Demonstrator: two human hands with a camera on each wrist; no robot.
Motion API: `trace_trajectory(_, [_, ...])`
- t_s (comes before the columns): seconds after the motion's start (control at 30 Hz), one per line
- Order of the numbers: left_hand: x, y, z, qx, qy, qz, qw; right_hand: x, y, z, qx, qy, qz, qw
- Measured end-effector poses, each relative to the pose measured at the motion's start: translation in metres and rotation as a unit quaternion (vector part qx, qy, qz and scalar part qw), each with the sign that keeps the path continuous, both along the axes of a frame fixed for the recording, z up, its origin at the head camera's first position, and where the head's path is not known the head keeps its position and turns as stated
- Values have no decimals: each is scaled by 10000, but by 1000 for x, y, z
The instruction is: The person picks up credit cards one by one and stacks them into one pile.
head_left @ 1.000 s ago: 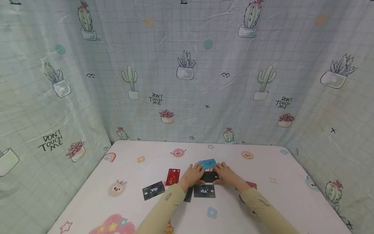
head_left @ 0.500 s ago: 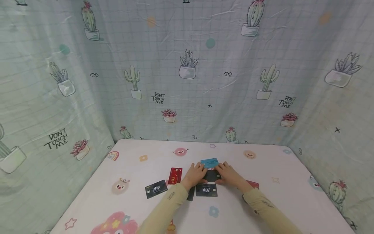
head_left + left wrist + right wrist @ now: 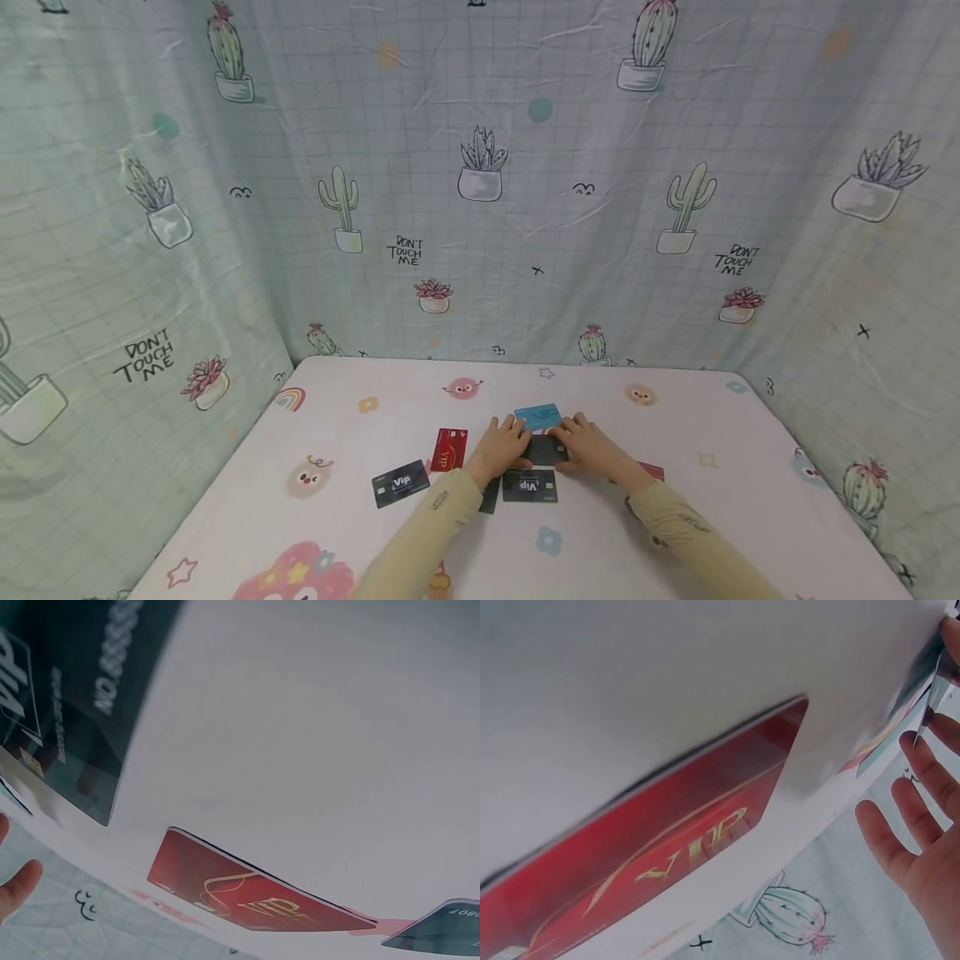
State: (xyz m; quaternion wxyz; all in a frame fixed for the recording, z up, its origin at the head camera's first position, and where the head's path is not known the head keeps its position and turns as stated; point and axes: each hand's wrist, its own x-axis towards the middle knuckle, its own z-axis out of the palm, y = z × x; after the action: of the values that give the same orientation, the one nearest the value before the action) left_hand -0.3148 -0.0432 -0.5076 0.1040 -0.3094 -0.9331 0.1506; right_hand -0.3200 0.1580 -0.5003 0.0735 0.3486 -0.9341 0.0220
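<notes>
In the head view a black card [image 3: 547, 451] is held between both hands. My left hand [image 3: 497, 452] grips its left end, thumb on the near side and fingers on the far side. At the right end my right hand [image 3: 594, 451] pinches it; the right wrist view shows the thin card [image 3: 928, 705] tilted on edge between thumb and fingers. A blue VIP card [image 3: 537, 417] lies just beyond, by the fingertips. Nearer me lies a black Vip card [image 3: 529, 486]. Another dark card [image 3: 489, 497] is partly hidden under my left wrist.
Left of the hands lie a red VIP card [image 3: 449, 450] and a dark Vip card [image 3: 401, 483]. Another red card [image 3: 652, 471] is partly covered by my right forearm, with a dark edge nearby. Patterned cloth [image 3: 480, 267] walls the white table [image 3: 360, 533] at back and sides.
The head view has shifted slightly, so everything sits a little to the right compared with a second ago. Both hands keep their hold on the black card in nearly the same place.
</notes>
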Motion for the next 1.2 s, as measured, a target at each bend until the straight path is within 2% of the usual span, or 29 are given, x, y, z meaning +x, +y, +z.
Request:
trace_trajectory(0.2, [2,-1,2,-12,80,-36,10000,-1,3,-1,160,166,40,9997])
trace_trajectory(0.53, [3,-4,5,-3,441,-354,9984,1,2,-2,219,332,59,9992])
trace_trajectory(0.87, [2,-5,5,82,355,-482,9982,2,4,-3,197,421,119,9988])
trace_trajectory(1.07, [3,-9,3,250,417,-644,9967,4,3,-4,191,490,165,9985])
trace_trajectory(1.2, [3,-10,1,367,325,-658,9966,5,2,-5,132,442,112,9989])
